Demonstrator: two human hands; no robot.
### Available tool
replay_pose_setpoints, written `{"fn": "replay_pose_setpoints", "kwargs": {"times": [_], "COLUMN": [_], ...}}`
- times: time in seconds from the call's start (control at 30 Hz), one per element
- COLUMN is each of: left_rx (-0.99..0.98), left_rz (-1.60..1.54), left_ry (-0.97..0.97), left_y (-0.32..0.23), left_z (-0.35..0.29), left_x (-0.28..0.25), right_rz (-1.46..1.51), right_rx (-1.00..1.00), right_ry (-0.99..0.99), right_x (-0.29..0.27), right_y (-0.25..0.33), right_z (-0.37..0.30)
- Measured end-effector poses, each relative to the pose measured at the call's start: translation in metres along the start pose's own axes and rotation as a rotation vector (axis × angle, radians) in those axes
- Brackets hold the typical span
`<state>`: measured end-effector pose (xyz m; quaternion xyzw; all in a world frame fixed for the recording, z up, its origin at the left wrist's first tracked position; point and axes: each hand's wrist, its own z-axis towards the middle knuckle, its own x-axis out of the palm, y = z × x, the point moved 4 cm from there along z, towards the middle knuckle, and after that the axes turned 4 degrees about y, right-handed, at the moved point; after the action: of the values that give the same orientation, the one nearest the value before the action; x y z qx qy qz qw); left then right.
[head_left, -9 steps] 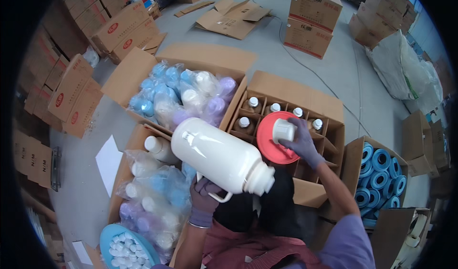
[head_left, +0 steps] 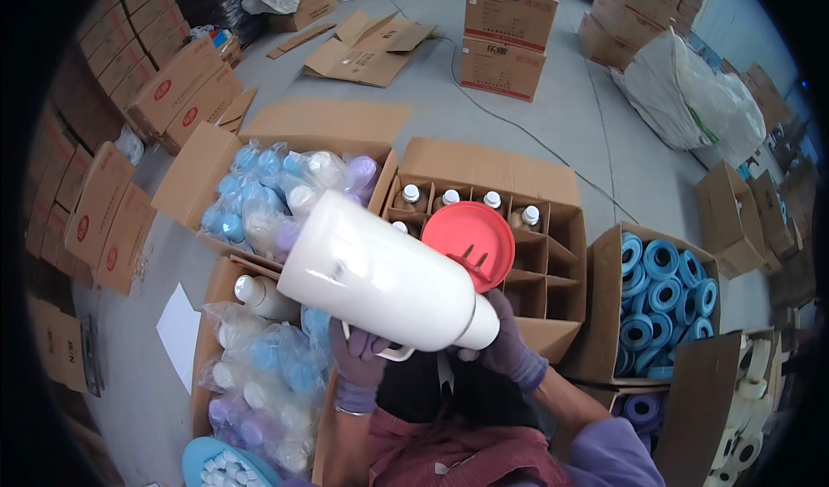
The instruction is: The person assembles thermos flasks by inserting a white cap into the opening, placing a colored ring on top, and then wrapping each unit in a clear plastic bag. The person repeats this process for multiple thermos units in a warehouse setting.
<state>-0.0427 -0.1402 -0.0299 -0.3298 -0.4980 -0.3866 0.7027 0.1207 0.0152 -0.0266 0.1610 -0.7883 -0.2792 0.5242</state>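
A big glossy white thermos flask [head_left: 380, 271] lies tilted in front of me, its mouth end toward the lower right. My left hand [head_left: 357, 362] is closed round its white side handle. At the mouth end sits a white cup-shaped cap [head_left: 480, 323], and my right hand [head_left: 514, 349] grips it from below and the right; some of those fingers are hidden behind it. Just beyond the cap, a red round dish [head_left: 471, 228] with a few dark, narrow marks or pieces in it rests on a divided carton [head_left: 553, 332].
White-capped bottles [head_left: 492, 200] stand in the divided carton. Cartons of bagged blue, white and purple flasks [head_left: 259, 185] are at left. A blue basin [head_left: 194, 457] holds small white pieces. On the right, a carton holds blue rings [head_left: 663, 295]. Stacked boxes [head_left: 505, 38] stand farther off.
My right hand has moved from over the red dish down to the flask's mouth, bringing the white cap with it. The flask has tilted more steeply, and the whole view has shifted.
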Motion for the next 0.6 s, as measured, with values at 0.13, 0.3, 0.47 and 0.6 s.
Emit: {"fn": "replay_pose_setpoints", "kwargs": {"times": [0.13,0.3,0.47,0.6], "left_rx": [0.136,0.164,-0.098,-0.737], "left_rz": [0.727,1.519,2.077,1.637], "left_ry": [-0.194,-0.325,-0.128,-0.397], "left_y": [-0.059,-0.098,-0.069,-0.018], "left_z": [-0.024,-0.066,-0.112,-0.085], "left_x": [0.014,0.06,0.02,0.03], "right_rz": [-0.067,-1.35,-2.23,-2.023], "right_rx": [0.291,0.061,-0.077,-0.031], "right_ry": [0.347,0.044,-0.455,-0.257], "right_x": [0.028,-0.043,-0.164,-0.201], "right_y": [-0.016,0.029,0.007,0.022], "right_z": [-0.019,0.086,0.171,0.163]}}
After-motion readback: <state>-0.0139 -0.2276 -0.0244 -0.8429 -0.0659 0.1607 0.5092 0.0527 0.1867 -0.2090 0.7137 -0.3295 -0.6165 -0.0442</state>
